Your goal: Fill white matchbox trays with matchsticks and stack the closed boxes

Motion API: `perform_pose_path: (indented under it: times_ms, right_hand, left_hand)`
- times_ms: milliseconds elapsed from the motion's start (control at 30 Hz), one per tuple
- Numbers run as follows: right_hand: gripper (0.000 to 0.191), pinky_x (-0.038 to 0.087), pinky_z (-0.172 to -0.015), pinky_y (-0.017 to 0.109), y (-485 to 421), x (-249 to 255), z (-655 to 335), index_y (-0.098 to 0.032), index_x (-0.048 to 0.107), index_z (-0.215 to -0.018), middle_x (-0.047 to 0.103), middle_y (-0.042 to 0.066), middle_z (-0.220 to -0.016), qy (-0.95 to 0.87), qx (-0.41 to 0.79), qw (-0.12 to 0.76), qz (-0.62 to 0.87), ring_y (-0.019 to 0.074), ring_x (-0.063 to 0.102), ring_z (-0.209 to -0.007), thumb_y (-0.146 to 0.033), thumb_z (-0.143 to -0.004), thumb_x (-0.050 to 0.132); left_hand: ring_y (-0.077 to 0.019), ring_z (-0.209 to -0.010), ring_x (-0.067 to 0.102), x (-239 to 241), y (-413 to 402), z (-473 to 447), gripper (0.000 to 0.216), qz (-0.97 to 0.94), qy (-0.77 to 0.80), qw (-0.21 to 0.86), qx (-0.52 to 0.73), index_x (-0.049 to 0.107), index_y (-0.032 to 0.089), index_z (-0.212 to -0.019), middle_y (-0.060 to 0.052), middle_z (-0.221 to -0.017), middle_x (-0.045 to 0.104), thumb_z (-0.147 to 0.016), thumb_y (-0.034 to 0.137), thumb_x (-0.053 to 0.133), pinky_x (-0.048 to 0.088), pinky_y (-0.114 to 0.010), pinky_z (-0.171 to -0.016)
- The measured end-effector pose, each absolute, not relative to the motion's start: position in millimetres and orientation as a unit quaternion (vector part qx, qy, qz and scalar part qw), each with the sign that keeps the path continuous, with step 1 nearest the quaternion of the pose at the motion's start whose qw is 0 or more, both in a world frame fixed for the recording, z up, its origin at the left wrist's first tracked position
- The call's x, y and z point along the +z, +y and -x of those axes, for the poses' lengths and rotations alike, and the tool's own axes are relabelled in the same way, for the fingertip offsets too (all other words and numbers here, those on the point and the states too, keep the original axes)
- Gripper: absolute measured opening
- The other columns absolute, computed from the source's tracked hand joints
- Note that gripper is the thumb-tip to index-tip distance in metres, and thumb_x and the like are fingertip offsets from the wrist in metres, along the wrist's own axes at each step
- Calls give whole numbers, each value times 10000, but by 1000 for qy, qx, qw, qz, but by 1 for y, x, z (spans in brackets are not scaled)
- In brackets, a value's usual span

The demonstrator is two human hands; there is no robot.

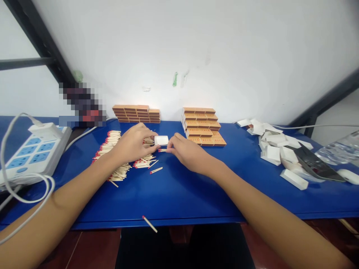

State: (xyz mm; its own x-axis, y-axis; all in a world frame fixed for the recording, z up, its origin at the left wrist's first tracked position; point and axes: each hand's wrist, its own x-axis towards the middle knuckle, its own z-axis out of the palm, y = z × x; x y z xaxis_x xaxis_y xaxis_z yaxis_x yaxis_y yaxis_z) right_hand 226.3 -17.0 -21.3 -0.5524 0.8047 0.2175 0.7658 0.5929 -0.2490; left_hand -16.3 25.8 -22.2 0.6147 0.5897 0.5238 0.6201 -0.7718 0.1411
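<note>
Matches [162,150] sit pinched in the right fingers [174,142]; left fingers [148,133] half-curled, can't tell their grip. Probably filling the white tray [161,140], next calls for lining them up.

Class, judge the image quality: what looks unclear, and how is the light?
All head view: blocky mosaic covers a patch beside the left black frame; the clear plastic bottle, right edge, looks soft; the small white rectangular tray shows little inner detail; the white wall looks softly lit.
</note>
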Motion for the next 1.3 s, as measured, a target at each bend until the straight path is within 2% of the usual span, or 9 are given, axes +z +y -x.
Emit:
perform_pose_path:
  times_ms: [333,500,667,800,867,967,1033,1133,1300]
  right_hand:
    - [136,437,-792,326,-2,-19,-223,-152,651,-1127,629,93,-1152,-854,42,204,477,201,613,-925,-227,-1089,544]
    - [143,476,-790,327,-75,5,-224,-204,690,-1048,683,68,-1042,-849,112,290,428,195,648,-887,-270,-1068,564]
    - [278,474,-515,357,-198,-95,-205,-201,752,-812,750,97,-759,-867,266,-65,418,272,699,-619,-465,-893,786]
    - [428,635,-787,426,-213,-190,-183,-162,699,-1292,770,179,-1232,-808,260,17,528,327,785,-969,-417,-954,761]
    - [463,648,-846,446,-203,-214,-173,-160,674,-1316,773,157,-1220,-811,249,58,527,318,788,-984,-428,-950,770]
    - [161,656,-810,420,-197,-227,-162,-169,720,-1129,796,105,-1112,-845,167,54,505,287,798,-938,-259,-995,713]
    - [55,642,-697,373,-202,-222,-159,-168,728,-1008,800,81,-1023,-879,114,36,462,266,796,-831,-216,-985,715]
    - [211,555,-554,297,-209,-180,-169,-196,711,-880,770,21,-857,-936,116,82,323,203,749,-684,-376,-988,730]
    - [220,520,-798,268,-146,-43,-212,-265,713,-1099,779,4,-1031,-893,174,269,317,142,723,-924,-340,-1121,507]
  left_hand:
    - [-243,-942,660,-19,15,9,346,903,-324,-32,-281,827,211,-1140,-65,-910,750,-882,441,815,536,-354,-805]
    - [-255,-958,654,-19,17,12,377,899,-340,-31,-274,821,213,-1140,-78,-936,751,-885,489,791,536,-371,-813]
    - [-256,-970,653,-18,15,10,349,896,-343,-32,-280,827,214,-1118,-72,-929,756,-883,471,796,529,-372,-824]
    - [-256,-963,644,-18,14,8,357,897,-342,-38,-278,828,198,-1106,-70,-921,760,-858,454,824,529,-382,-845]
    - [-252,-954,643,-18,15,8,352,896,-342,-36,-280,827,198,-1105,-68,-920,757,-857,448,826,528,-381,-842]
    - [-250,-943,645,-18,15,9,338,898,-336,-26,-283,828,201,-1102,-67,-918,753,-864,440,820,524,-375,-821]
    - [-249,-934,644,-17,14,10,322,902,-329,-21,-279,828,200,-1094,-67,-901,753,-874,435,809,524,-373,-808]
    - [-253,-951,645,-18,13,8,314,910,-319,-27,-262,826,205,-1098,-71,-911,764,-885,433,798,536,-376,-819]
    - [-272,-1026,662,-20,11,6,346,913,-311,-41,-260,826,209,-1122,-90,-1000,788,-883,457,795,548,-400,-874]
